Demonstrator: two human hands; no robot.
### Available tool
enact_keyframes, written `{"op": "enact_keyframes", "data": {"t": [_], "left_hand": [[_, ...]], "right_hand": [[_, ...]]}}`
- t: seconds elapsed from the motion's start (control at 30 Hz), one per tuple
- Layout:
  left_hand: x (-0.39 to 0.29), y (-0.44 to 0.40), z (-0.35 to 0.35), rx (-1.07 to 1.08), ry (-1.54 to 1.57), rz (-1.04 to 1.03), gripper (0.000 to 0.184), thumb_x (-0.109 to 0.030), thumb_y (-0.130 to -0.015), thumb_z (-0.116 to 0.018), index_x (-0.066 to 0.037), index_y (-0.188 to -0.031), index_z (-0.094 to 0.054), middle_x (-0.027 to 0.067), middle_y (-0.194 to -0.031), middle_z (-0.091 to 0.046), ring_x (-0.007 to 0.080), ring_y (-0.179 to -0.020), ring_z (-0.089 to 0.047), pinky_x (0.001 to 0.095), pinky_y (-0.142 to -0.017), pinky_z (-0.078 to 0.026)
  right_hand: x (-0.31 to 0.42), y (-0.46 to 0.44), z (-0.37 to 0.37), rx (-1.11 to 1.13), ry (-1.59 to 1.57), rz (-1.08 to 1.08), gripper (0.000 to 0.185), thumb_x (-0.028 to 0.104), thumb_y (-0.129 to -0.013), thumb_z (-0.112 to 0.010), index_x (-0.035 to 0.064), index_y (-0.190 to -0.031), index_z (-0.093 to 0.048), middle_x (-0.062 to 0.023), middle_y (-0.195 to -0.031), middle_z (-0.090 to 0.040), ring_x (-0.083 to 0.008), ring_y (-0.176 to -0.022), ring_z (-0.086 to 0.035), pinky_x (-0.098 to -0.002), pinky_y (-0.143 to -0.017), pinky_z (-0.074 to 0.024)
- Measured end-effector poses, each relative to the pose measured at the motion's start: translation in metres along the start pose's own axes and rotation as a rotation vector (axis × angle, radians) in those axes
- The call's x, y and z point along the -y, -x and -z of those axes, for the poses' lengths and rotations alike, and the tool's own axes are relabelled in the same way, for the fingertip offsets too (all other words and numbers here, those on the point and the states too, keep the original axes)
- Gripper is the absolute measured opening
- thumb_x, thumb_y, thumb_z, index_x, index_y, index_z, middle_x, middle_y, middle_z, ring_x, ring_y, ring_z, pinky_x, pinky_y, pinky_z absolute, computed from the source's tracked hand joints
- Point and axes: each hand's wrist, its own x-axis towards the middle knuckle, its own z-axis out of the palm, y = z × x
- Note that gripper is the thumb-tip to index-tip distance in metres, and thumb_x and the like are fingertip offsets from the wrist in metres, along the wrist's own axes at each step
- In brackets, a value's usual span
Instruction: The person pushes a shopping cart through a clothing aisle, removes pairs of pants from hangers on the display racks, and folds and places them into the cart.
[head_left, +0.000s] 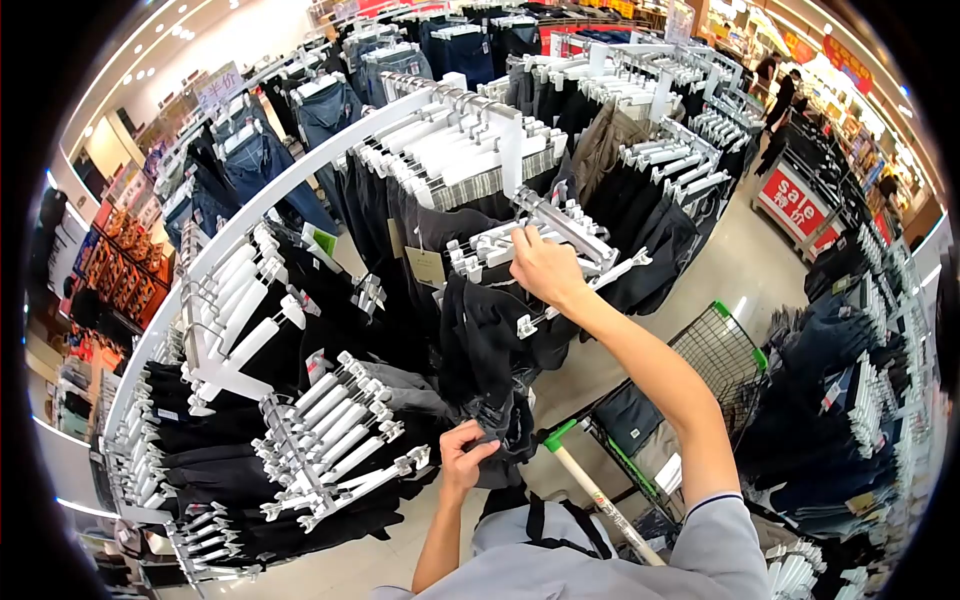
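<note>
Dark trousers [478,335] hang in front of me from a white clip hanger [627,271] at the end of a rack arm. My right hand [545,265] is closed at the top of the hangers there, its fingertips partly hidden. Lower down, my left hand [465,455] pinches the grey-black leg cloth of a pair of trousers beside my body. A beige tag [425,267] hangs among the dark garments just left of my right hand.
A curved white rack [310,160] carries many hangers with trousers. Behind me to the right stands a shopping cart [715,350] with folded clothes [632,418] in it. A red sale sign [795,207] fronts a bin across the aisle, and people [783,100] stand beyond.
</note>
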Motion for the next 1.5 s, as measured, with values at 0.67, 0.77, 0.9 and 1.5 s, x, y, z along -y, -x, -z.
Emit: {"op": "enact_keyframes", "data": {"t": [0.67, 0.77, 0.9, 1.5], "left_hand": [[-0.005, -0.005, -0.002, 0.024, -0.003, 0.03, 0.027, -0.007, -0.075, -0.076, 0.004, -0.066, -0.053, 0.0021, -0.064, -0.044, 0.012, -0.062, -0.041, 0.0313, -0.059, -0.028], [-0.012, -0.007, -0.001, 0.058, -0.022, 0.007, 0.03, -0.009, -0.079, -0.077, 0.003, -0.068, -0.051, 0.0017, -0.067, -0.043, 0.0126, -0.064, -0.04, 0.0317, -0.06, -0.028], [-0.052, -0.019, -0.007, 0.166, -0.24, -0.022, 0.03, -0.015, -0.097, -0.07, 0.003, -0.082, -0.052, 0.0047, -0.073, -0.041, 0.0134, -0.069, -0.039, 0.0327, -0.061, -0.035], [-0.257, -0.007, -0.016, 0.077, -0.042, -0.521, 0.043, -0.02, -0.107, -0.06, 0.015, -0.131, -0.063, 0.0117, -0.112, -0.071, 0.0152, -0.1, -0.065, 0.0279, -0.094, -0.049]], "right_hand": [[0.006, 0.048, 0.029, 0.197, -0.13, 0.229, 0.028, 0.011, -0.086, -0.068, 0.0045, -0.112, -0.059, -0.0106, -0.101, -0.062, -0.0274, -0.091, -0.072, -0.0401, -0.068, -0.0602], [0.017, 0.07, 0.072, 0.023, -0.354, 0.288, 0.03, 0.013, -0.085, -0.071, 0.0049, -0.112, -0.06, -0.0097, -0.109, -0.063, -0.0287, -0.094, -0.068, -0.041, -0.076, -0.0581], [0.026, 0.121, 0.118, 0.269, -0.768, 0.286, 0.045, 0.028, -0.089, -0.079, 0.0042, -0.124, -0.063, -0.014, -0.126, -0.064, -0.0352, -0.114, -0.065, -0.0414, -0.094, -0.0556], [0.02, 0.169, 0.206, 0.174, -0.82, 0.539, 0.041, 0.031, -0.078, -0.09, 0.0025, -0.104, -0.077, -0.0222, -0.153, -0.047, -0.0411, -0.152, -0.034, -0.0569, -0.125, -0.0271]]}}
